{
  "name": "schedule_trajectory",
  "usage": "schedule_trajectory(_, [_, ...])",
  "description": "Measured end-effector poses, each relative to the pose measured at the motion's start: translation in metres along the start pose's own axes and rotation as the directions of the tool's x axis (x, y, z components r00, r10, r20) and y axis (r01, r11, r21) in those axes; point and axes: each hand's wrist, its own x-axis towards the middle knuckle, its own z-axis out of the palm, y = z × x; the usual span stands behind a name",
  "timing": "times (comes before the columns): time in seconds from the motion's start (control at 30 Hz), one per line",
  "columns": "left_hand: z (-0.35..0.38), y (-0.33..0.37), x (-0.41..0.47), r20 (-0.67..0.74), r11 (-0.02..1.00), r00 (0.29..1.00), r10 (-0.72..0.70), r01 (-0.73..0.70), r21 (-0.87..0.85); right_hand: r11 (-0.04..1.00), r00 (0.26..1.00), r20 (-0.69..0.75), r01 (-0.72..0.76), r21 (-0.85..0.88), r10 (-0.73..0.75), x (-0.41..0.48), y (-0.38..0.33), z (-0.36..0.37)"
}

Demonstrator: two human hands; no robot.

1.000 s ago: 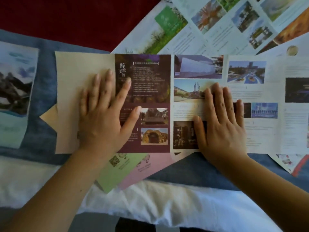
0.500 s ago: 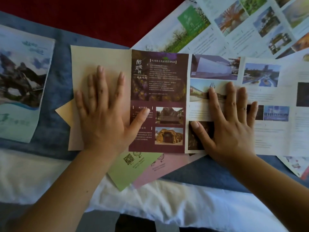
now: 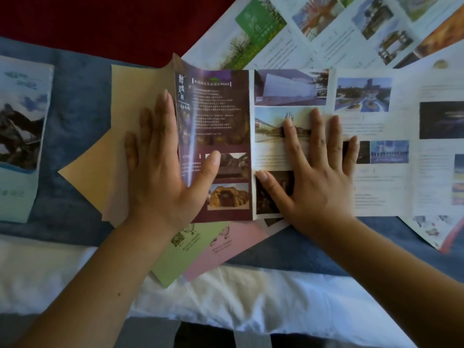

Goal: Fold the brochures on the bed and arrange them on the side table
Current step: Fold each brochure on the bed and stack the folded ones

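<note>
Brochures lie scattered over the bed, none fully folded. At the far left edge of the frame sits a pale blue brochure with a mountain photo [image 3: 21,136], flat on the blue bed runner [image 3: 75,91]. Right of it, a plain tan sheet [image 3: 85,172] pokes out at an angle from under the tan end panel [image 3: 128,96] of the long multi-panel brochure [image 3: 391,187] that stretches across the middle to the right edge. The left hand [image 3: 160,177] is open: its straight fingers rest on the tan panel while the thumb presses the dark maroon panel [image 3: 221,116], and the crease between the two panels stands up in a ridge between index finger and thumb. Below this hand, a light green sheet [image 3: 180,257] and a pink sheet [image 3: 231,244] stick out from under the long brochure toward the white bed sheet [image 3: 238,302]. Just right of centre, the right hand [image 3: 316,179] lies open, fingers spread and pressed flat on the brochure's white photo panels. In the upper right, a large unfolded white brochure with garden photos [image 3: 326,31] lies tilted, partly beneath the long one, and dark red fabric [image 3: 100,21] fills the upper left.
</note>
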Motion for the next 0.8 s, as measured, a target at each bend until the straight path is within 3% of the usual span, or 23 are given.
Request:
schedule_trajectory(0.17, [0.014, 0.035, -0.002, 0.028, 0.997, 0.999, 0.039, -0.037, -0.073, 1.000, 1.000, 0.023, -0.001, 0.011, 0.001, -0.001, 0.001, -0.004])
schedule_trajectory(0.43, [0.048, 0.070, 0.002, 0.027, 0.992, 0.994, 0.102, -0.103, 0.076, 0.985, 0.994, -0.022, 0.107, 0.138, -0.105, -0.001, 0.027, -0.009])
schedule_trajectory(0.6, [0.056, 0.072, 0.006, 0.005, 0.984, 0.995, 0.103, -0.103, 0.142, 0.997, 0.999, -0.022, 0.025, 0.072, -0.024, 0.004, 0.086, -0.021])
schedule_trajectory(0.8, [0.065, 0.087, 0.005, 0.023, 0.959, 0.993, 0.118, -0.119, 0.257, 0.998, 0.998, -0.015, 0.062, -0.017, -0.063, 0.008, 0.113, -0.014])
